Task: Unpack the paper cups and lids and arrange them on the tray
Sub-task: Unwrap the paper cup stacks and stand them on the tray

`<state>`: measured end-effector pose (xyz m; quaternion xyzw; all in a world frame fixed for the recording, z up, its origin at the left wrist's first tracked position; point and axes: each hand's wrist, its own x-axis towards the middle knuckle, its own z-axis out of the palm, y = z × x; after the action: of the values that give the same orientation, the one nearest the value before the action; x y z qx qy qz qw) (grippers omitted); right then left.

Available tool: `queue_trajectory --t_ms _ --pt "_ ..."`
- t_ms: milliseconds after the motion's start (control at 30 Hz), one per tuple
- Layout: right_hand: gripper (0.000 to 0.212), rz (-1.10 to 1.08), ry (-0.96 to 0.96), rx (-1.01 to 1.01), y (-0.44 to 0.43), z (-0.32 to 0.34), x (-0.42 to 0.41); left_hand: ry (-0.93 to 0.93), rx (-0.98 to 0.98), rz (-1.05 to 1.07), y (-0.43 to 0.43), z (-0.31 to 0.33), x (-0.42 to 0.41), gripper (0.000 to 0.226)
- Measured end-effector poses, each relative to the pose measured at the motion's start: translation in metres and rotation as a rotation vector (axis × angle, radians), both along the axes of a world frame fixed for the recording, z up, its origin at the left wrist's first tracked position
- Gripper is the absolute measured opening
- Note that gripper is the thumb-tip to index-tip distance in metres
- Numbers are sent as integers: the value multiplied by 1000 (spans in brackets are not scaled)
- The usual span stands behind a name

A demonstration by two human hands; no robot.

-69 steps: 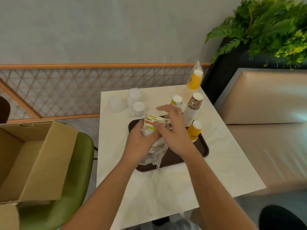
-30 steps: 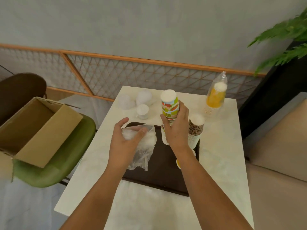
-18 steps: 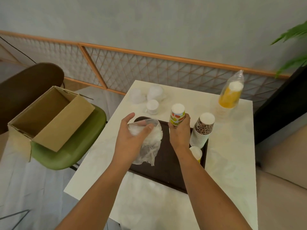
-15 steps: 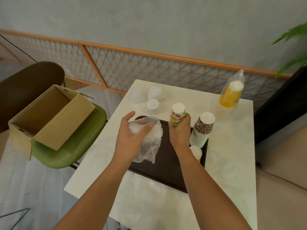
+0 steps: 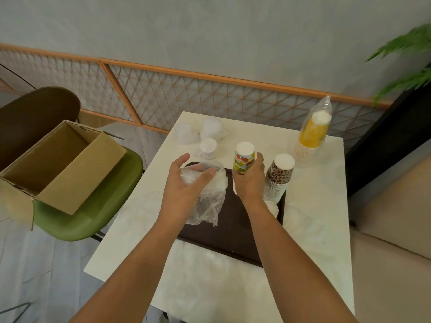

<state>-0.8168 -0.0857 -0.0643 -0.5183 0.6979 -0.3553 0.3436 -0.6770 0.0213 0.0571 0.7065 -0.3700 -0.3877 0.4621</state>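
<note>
A crumpled clear wrapper (image 5: 210,199) is pinched in the grip of the left hand (image 5: 184,192) above the tray's (image 5: 224,231) left end. The right hand's (image 5: 249,183) grip is closed round a fruit-printed cup stack (image 5: 243,157), held upright at the tray's far edge, just beside a leopard-print stack (image 5: 278,180). White lids (image 5: 208,148) and a bagged yellow stack (image 5: 312,136) are seen on the surface (image 5: 314,229) behind.

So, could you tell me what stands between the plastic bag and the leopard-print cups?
In the head view, the fruit-patterned cup stack, gripped by the right hand, stands between the plastic bag and the leopard-print cups.
</note>
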Motion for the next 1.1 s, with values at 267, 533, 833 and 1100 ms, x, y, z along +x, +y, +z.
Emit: queue_trajectory --t_ms 267,533,833,1100 --pt "69 19 103 -40 -2 -10 -6 -59 -1 -18 -3 1 0 70" --pt "65 58 110 16 -2 -13 -7 -58 18 -54 -4 0 -4 70" --pt "89 71 77 88 15 14 -11 -31 22 -102 -6 7 1 74" --pt "61 436 -225 -282 96 84 -33 -75 62 -326 -8 15 21 85"
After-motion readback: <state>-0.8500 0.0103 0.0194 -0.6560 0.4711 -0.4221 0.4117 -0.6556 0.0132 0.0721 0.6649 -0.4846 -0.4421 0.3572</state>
